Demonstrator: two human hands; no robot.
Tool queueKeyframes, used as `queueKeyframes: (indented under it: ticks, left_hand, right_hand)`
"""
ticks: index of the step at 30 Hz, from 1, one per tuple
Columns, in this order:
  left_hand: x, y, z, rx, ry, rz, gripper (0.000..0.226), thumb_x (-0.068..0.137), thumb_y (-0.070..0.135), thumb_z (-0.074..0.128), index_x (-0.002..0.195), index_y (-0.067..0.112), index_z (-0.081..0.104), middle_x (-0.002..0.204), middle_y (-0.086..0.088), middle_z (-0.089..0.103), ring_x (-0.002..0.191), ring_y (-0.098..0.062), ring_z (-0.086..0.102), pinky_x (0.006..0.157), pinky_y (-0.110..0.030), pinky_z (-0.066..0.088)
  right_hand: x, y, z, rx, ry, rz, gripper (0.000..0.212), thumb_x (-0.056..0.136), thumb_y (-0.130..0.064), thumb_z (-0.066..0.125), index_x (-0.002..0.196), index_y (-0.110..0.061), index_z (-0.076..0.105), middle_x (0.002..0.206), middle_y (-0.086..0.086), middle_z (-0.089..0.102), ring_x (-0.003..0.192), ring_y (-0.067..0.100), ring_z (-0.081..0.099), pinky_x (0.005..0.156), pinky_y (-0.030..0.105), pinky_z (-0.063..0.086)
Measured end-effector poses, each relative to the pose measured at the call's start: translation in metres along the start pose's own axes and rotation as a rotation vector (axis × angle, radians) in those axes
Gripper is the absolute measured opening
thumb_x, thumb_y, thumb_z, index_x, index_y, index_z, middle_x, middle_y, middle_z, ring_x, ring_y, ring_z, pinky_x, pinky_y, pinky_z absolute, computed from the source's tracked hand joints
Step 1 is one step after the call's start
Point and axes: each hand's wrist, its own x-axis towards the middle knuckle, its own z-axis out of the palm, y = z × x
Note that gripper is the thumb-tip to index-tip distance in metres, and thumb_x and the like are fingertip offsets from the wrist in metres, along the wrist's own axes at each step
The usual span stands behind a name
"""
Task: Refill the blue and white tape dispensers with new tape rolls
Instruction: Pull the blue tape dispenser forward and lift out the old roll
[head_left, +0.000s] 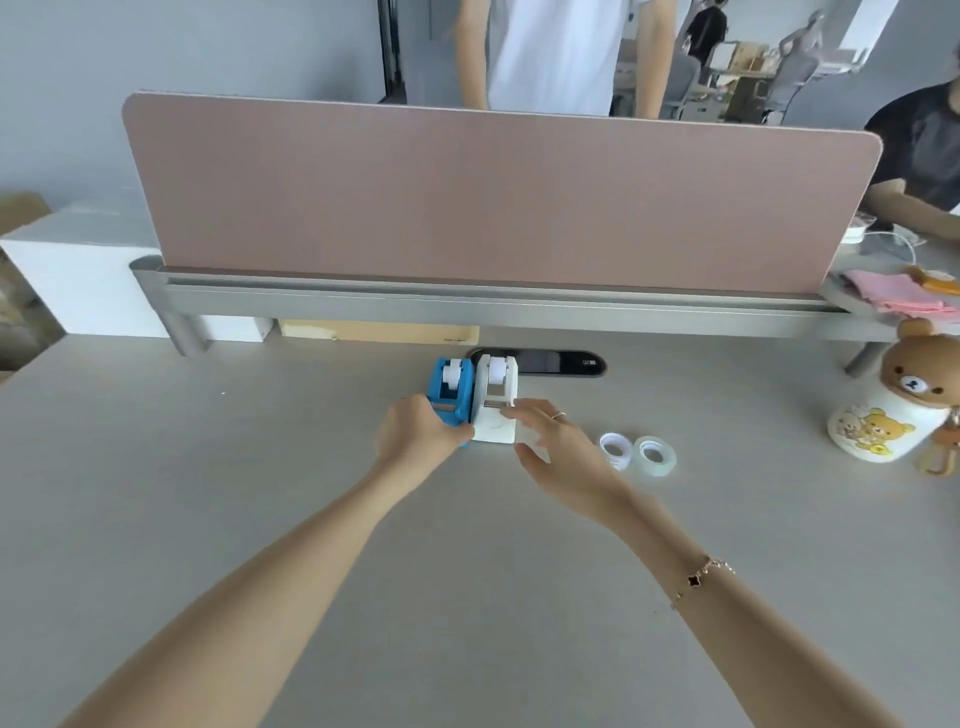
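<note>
**Both hands at the two dispensers**

At the middle of the grey desk, the blue dispenser and white dispenser stand side by side, touching. The left hand curls around the blue one's near end, grasping it. The right hand rests spread fingers on the white one's front; whether it grips, I cannot tell. Two new tape rolls lie just right of that hand.

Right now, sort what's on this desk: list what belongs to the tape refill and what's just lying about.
For the job:
blue dispenser
white dispenser
two tape rolls

Lying about:
bear-lidded jar
pink cloth
black cable hatch
cardboard under the shelf
</note>
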Motion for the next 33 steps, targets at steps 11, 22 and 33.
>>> queueKeyframes:
  ticks: [11, 22, 33]
  left_hand:
    - [-0.055, -0.024, -0.034, 0.133, -0.11, 0.028, 0.044, 0.064, 0.024, 0.071, 0.055, 0.016, 0.029, 0.054, 0.003, 0.029, 0.047, -0.015, 0.027, 0.045, -0.023, 0.022]
    - [-0.088, -0.04, -0.051, 0.115, -0.507, 0.21, 0.044, 0.061, 0.026, 0.068, 0.104, 0.033, 0.063, 0.102, 0.001, 0.071, 0.098, -0.022, 0.065, 0.091, -0.036, 0.052]
    - [-0.081, -0.046, -0.036, -0.067, -0.561, 0.266, 0.066, 0.069, 0.01, 0.083, 0.123, 0.024, 0.049, 0.112, 0.015, 0.058, 0.103, -0.001, 0.058, 0.082, -0.006, 0.046]
  right_hand:
    - [-0.054, -0.008, 0.022, 0.079, -0.036, 0.092, 0.044, 0.091, -0.007, 0.048, 0.134, -0.016, 0.045, 0.135, 0.007, 0.045, 0.124, 0.016, 0.046, 0.087, 0.021, 0.041]
    - [-0.064, -0.017, 0.02, 0.174, -0.034, 0.104, 0.078, 0.074, -0.029, 0.077, 0.14, -0.018, 0.035, 0.135, -0.001, 0.048, 0.125, 0.016, 0.046, 0.105, 0.035, 0.039]
    - [-0.068, 0.0, 0.025, 0.315, -0.017, 0.061, 0.056, 0.063, -0.033, 0.084, 0.112, -0.028, 0.056, 0.106, -0.008, 0.069, 0.099, 0.006, 0.065, 0.087, 0.03, 0.055]
